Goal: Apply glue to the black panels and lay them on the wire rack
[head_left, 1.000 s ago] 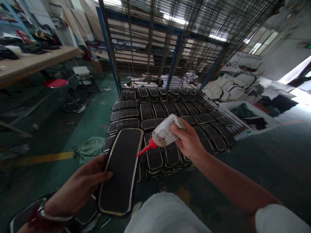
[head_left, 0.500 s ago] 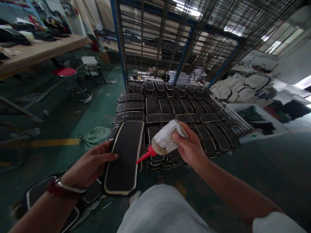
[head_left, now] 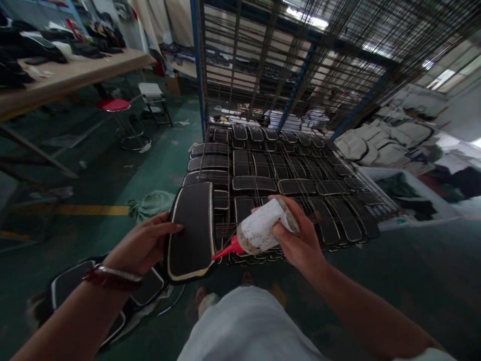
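My left hand (head_left: 150,240) grips the left edge of a dark, rounded rectangular panel (head_left: 191,225), thumb on its face and fingers hidden behind. A pale, glue-like line runs along the panel's border. My right hand (head_left: 296,235) is wrapped round a white squeeze bottle (head_left: 259,228) with a stained label, tilted down to the left. Its red nozzle (head_left: 225,249) points at the panel's lower right border, with the tip at or very close to the line. Below my left wrist lie more dark panels (head_left: 146,286) with pale borders.
A wire rack (head_left: 259,70) with blue posts stands ahead, its lower shelf covered with similar panels (head_left: 255,184). At left are a worktable (head_left: 93,67), a red stool (head_left: 112,104) and a green cloth (head_left: 152,204) on the floor. A white bin (head_left: 417,210) stands at right.
The panel has tilted and risen slightly in my left hand. The nozzle tip sits nearer the panel's lower right corner. The whole view has shifted, with the surroundings now further right.
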`<control>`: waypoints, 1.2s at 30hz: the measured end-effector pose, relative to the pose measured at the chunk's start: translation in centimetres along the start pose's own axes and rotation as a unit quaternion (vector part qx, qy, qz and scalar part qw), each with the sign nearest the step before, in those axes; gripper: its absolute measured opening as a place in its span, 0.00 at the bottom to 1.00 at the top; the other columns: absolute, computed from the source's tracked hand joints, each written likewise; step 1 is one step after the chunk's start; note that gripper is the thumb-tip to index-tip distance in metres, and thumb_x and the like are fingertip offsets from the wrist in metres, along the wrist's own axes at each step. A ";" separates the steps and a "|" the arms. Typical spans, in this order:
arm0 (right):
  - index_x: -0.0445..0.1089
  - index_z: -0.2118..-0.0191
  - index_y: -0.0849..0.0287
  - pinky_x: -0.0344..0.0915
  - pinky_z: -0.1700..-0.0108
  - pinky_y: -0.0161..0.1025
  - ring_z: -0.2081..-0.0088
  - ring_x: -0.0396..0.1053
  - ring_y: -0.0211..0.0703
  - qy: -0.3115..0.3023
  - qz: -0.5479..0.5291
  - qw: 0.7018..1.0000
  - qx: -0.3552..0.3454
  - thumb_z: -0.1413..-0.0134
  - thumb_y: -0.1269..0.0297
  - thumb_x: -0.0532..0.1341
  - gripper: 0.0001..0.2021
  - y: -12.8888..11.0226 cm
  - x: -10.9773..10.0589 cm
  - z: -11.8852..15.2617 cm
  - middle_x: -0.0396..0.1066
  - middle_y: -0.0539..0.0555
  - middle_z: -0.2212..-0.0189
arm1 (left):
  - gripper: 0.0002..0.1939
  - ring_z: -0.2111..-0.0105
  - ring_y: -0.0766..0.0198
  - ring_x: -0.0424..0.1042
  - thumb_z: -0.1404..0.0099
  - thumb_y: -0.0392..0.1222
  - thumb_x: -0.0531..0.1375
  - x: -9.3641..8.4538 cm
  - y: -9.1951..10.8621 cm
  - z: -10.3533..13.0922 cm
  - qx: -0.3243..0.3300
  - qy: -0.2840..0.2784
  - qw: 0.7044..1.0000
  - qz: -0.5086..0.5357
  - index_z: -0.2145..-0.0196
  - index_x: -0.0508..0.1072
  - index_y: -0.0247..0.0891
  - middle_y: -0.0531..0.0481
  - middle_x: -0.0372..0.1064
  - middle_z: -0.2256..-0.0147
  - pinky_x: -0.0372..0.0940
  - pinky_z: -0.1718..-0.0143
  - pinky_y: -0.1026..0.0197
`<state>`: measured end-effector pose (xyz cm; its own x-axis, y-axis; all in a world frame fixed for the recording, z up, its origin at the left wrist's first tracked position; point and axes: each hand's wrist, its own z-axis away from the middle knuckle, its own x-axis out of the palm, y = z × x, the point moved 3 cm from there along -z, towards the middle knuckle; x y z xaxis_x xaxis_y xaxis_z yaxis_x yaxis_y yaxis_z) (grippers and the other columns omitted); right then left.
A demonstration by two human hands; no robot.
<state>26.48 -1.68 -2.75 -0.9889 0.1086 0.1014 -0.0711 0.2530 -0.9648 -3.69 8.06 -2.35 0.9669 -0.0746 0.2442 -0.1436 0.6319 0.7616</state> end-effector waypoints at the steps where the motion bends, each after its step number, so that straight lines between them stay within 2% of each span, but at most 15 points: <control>1: 0.70 0.33 0.46 0.78 0.43 0.57 0.45 0.79 0.61 0.004 -0.003 1.000 0.000 0.34 0.43 0.75 0.31 0.1 0.0 0.0 0.79 0.58 0.45 | 0.19 0.78 0.51 0.84 0.42 0.19 0.64 0.0 0.1 0.0 0.003 0.009 1.000 0.005 0.54 0.77 0.32 0.41 0.87 0.70 0.82 0.76 0.52; 4: 0.71 0.34 0.47 0.79 0.44 0.56 0.44 0.79 0.61 0.033 -0.013 0.999 0.007 0.35 0.44 0.76 0.31 0.6 -0.1 0.3 0.80 0.58 0.46 | 0.16 0.80 0.56 0.82 0.40 0.17 0.60 0.0 0.3 0.0 0.012 0.038 0.999 0.029 0.60 0.76 0.34 0.44 0.85 0.73 0.79 0.80 0.57; 8: 0.73 0.36 0.46 0.79 0.45 0.54 0.44 0.78 0.59 0.088 -0.043 0.994 0.054 0.38 0.47 0.78 0.29 1.8 0.9 1.5 0.79 0.56 0.47 | 0.15 0.78 0.59 0.83 0.37 0.17 0.63 -0.5 0.4 -0.3 0.017 0.039 0.998 0.053 0.61 0.76 0.35 0.50 0.84 0.75 0.81 0.75 0.61; 11: 0.77 0.42 0.49 0.81 0.50 0.50 0.50 0.79 0.57 0.114 -0.115 0.979 0.126 0.41 0.48 0.80 0.27 3.0 2.5 1.8 0.80 0.56 0.52 | 0.15 0.75 0.59 0.85 0.37 0.18 0.66 -0.9 0.2 -0.7 0.023 0.024 0.998 0.056 0.59 0.75 0.36 0.52 0.84 0.73 0.82 0.70 0.62; 14: 0.78 0.51 0.54 0.81 0.61 0.47 0.60 0.78 0.53 0.139 -0.203 0.951 0.187 0.43 0.41 0.79 0.25 3.9 3.6 -0.2 0.80 0.55 0.60 | 0.16 0.75 0.56 0.86 0.35 0.19 0.64 -0.8 -0.2 -1.0 0.020 0.008 0.999 0.048 0.54 0.77 0.34 0.48 0.86 0.71 0.83 0.69 0.59; 16: 0.77 0.55 0.54 0.78 0.67 0.43 0.65 0.76 0.49 0.161 -0.216 0.948 0.171 0.47 0.39 0.81 0.27 3.8 3.6 -2.8 0.78 0.53 0.64 | 0.18 0.74 0.53 0.87 0.34 0.19 0.62 -0.4 -0.6 -1.0 0.008 -0.001 0.999 0.047 0.50 0.77 0.32 0.43 0.87 0.68 0.84 0.69 0.56; 18: 0.76 0.56 0.54 0.76 0.69 0.40 0.67 0.74 0.46 0.173 -0.201 0.956 0.122 0.51 0.41 0.82 0.27 3.5 3.3 -5.5 0.76 0.51 0.66 | 0.21 0.73 0.51 0.87 0.35 0.19 0.62 0.1 -1.0 -1.0 -0.007 -0.008 0.999 0.053 0.47 0.78 0.31 0.42 0.88 0.67 0.85 0.68 0.53; 22: 0.77 0.54 0.53 0.75 0.64 0.39 0.65 0.72 0.43 0.170 -0.155 0.973 0.038 0.51 0.44 0.82 0.27 3.3 3.5 -8.7 0.75 0.49 0.64 | 0.26 0.74 0.51 0.87 0.40 0.17 0.61 1.2 -1.3 -0.4 -0.030 -0.029 0.997 0.062 0.45 0.78 0.29 0.42 0.88 0.66 0.85 0.67 0.52; 24: 0.77 0.52 0.53 0.73 0.60 0.38 0.61 0.73 0.43 0.169 -0.121 0.978 0.008 0.49 0.46 0.82 0.25 3.5 4.0 -8.9 0.76 0.49 0.61 | 0.29 0.72 0.49 0.88 0.44 0.16 0.61 1.6 -1.2 -0.2 -0.036 -0.047 0.996 0.065 0.46 0.79 0.29 0.40 0.89 0.64 0.85 0.67 0.52; 27: 0.78 0.49 0.52 0.73 0.54 0.39 0.57 0.73 0.45 0.153 -0.064 0.986 -0.015 0.45 0.48 0.80 0.24 4.0 4.7 -7.8 0.76 0.50 0.57 | 0.32 0.66 0.45 0.89 0.49 0.15 0.63 1.6 -1.1 0.0 -0.039 -0.070 0.995 0.063 0.46 0.80 0.29 0.37 0.89 0.61 0.84 0.69 0.54; 30: 0.78 0.45 0.50 0.74 0.53 0.42 0.55 0.73 0.47 0.103 -0.041 0.994 0.011 0.42 0.48 0.79 0.24 4.0 4.8 -6.2 0.77 0.51 0.55 | 0.32 0.61 0.42 0.89 0.51 0.16 0.64 0.8 -1.1 -0.1 -0.035 -0.076 0.995 0.058 0.48 0.80 0.31 0.37 0.89 0.60 0.84 0.71 0.55; 33: 0.78 0.46 0.51 0.75 0.54 0.44 0.57 0.74 0.50 0.053 -0.041 0.996 0.052 0.44 0.47 0.80 0.25 3.3 4.3 -5.3 0.78 0.52 0.57 | 0.30 0.59 0.42 0.89 0.52 0.17 0.66 -0.3 -1.1 -0.1 -0.027 -0.090 0.994 0.053 0.51 0.82 0.33 0.38 0.89 0.58 0.84 0.66 0.54; 36: 0.78 0.47 0.50 0.77 0.52 0.47 0.54 0.75 0.52 0.083 -0.016 0.996 0.038 0.46 0.47 0.81 0.25 1.8 3.4 -5.4 0.77 0.52 0.57 | 0.28 0.59 0.42 0.89 0.53 0.18 0.69 -1.0 -1.1 0.1 -0.035 -0.119 0.991 0.042 0.54 0.83 0.35 0.39 0.89 0.58 0.85 0.62 0.51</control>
<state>23.74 4.29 -2.82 -0.9511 0.2612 0.1647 -0.1178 0.1861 -0.9754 -4.47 7.35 -3.41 0.8741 -0.1932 0.4457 -0.1983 0.6957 0.6905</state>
